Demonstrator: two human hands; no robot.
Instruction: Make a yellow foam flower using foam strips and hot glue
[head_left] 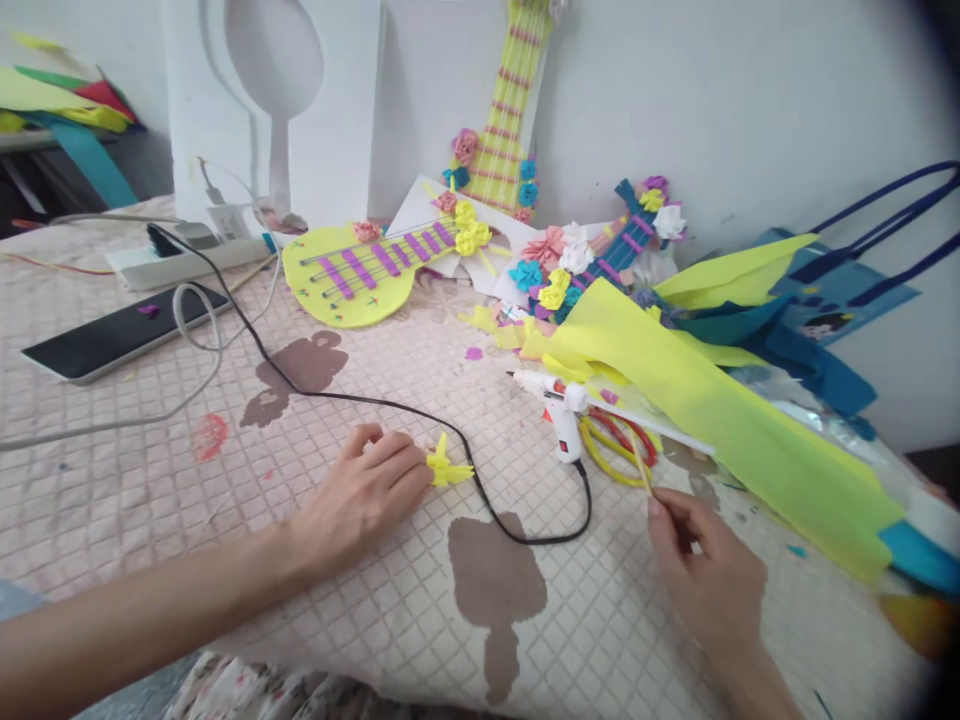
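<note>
My left hand (375,490) rests on the quilted cloth, its fingers closed on the edge of a small yellow paper flower (449,466). At the right, my right hand (709,575) pinches a thin wooden stick (641,458) between thumb and finger, its far end pointing up and away. Beyond that stick lies a white hot glue gun (562,410) on its side, nozzle to the left, a glue stick (660,424) running out of its back. Yellow and red cords (615,455) are coiled beside the gun. Its black cable (397,405) curves past the yellow flower.
A yellow paper guitar (352,305) and a blue guitar (607,260) with paper flowers lie at the back. Long yellow crepe paper (720,420) and a blue bag (847,290) fill the right. Leftward are a phone (112,335) and a power strip (150,265).
</note>
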